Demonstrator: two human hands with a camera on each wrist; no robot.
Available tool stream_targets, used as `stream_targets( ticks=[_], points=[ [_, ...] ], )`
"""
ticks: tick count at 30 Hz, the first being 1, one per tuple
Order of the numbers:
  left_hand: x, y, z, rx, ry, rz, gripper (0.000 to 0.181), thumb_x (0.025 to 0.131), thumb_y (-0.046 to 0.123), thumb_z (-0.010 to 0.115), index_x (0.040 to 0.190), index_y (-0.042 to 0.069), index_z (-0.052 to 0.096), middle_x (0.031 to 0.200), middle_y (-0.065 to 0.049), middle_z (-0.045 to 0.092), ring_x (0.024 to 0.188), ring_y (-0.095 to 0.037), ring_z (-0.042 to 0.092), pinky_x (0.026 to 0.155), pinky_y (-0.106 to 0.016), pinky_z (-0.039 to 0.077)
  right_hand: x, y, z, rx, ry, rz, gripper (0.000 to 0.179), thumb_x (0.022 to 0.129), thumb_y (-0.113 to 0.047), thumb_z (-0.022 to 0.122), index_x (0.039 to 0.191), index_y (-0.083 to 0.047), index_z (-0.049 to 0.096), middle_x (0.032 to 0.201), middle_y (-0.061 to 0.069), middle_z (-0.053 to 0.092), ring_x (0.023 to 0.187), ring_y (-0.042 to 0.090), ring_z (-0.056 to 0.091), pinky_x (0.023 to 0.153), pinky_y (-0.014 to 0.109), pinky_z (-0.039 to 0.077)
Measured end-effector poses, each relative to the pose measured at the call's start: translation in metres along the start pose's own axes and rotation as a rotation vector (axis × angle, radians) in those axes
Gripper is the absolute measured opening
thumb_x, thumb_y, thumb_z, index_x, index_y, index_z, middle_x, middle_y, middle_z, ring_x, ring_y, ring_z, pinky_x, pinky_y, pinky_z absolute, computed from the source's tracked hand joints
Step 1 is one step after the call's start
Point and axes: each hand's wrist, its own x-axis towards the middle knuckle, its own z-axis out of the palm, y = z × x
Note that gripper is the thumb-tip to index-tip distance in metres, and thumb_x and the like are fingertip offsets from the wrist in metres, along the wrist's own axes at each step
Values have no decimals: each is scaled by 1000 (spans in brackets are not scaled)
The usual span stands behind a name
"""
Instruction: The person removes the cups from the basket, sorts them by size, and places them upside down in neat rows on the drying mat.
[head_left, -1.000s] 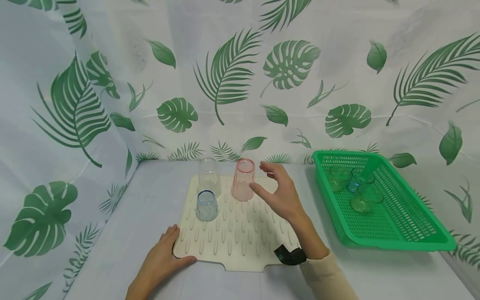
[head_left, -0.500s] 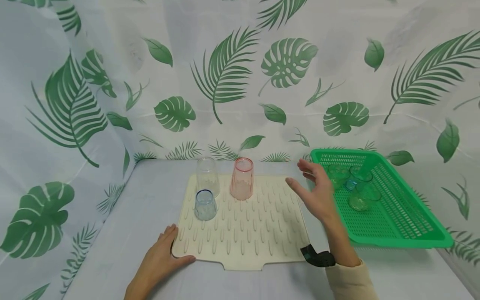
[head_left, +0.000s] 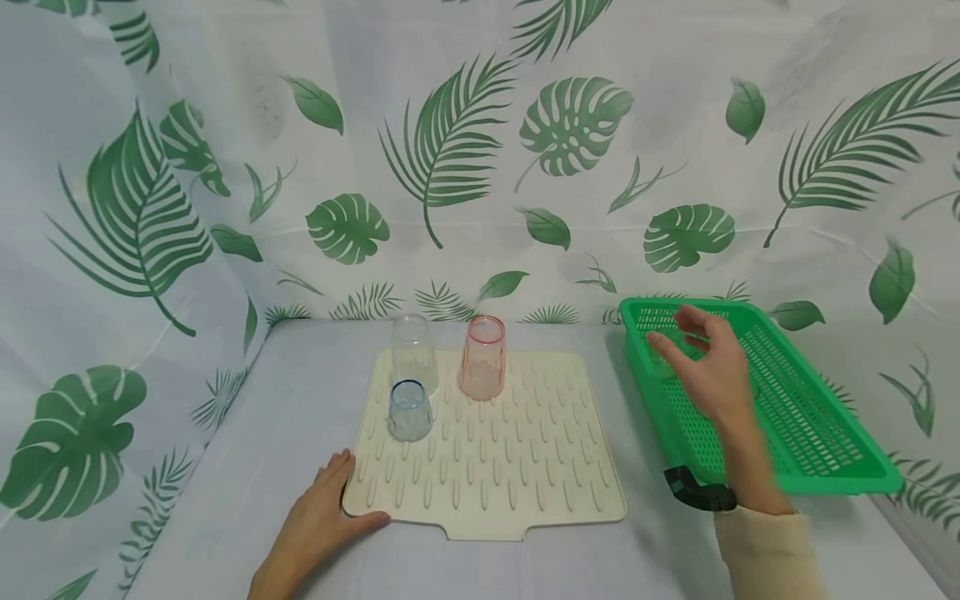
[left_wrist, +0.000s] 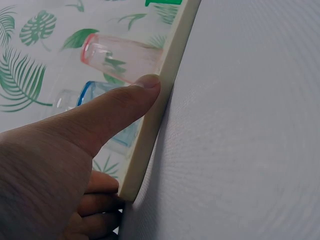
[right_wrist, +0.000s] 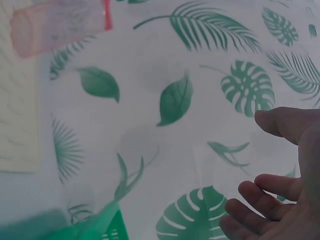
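My left hand (head_left: 313, 508) grips the near left corner of a cream drying mat (head_left: 525, 450). In the left wrist view the thumb (left_wrist: 147, 82) lies on the front edge, with the other fingers bent along the left side. On the mat stand a tall clear glass (head_left: 412, 350), a short blue glass (head_left: 410, 412) and a pink glass (head_left: 482, 367), narrower ends up. My right hand (head_left: 712, 367) hangs over a green basket (head_left: 832, 450), thumb and fingers spread, holding nothing. One clear glass (head_left: 663, 360) shows inside beside the fingers; the other glasses there are mostly hidden behind the hand.
A white cloth with green leaves hangs behind and on the left of the white tabletop (head_left: 270, 400). The basket's raised rim stands right of the mat, with a strip of tabletop between them. A dark camera strap (head_left: 701, 492) is on the right wrist.
My right hand has moved right, from beside the pink glass across the mat to over the green basket. The left hand stays at the mat's corner, and the glasses on the mat have not moved.
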Motion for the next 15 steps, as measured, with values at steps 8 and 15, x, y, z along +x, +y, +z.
stream_targets(
  ticks=[8, 15],
  points=[
    [-1, 1, -1, 7, -11, -18, 112, 61, 72, 69, 144, 3, 36, 151, -20, 31, 139, -42, 27, 109, -58, 31, 22, 17, -28, -99, -57, 64, 73, 88, -46, 59, 144, -5, 34, 137, 18, 46, 122, 33, 44, 102, 47, 40],
    [-1, 3, -1, 12, -17, -30, 114, 60, 73, 69, 144, 3, 35, 151, -20, 31, 139, -43, 27, 109, -58, 30, 35, 43, -41, -154, -123, 129, 82, 89, -52, 54, 147, -2, 26, 141, 28, 40, 125, 45, 39, 99, 57, 37]
  ],
)
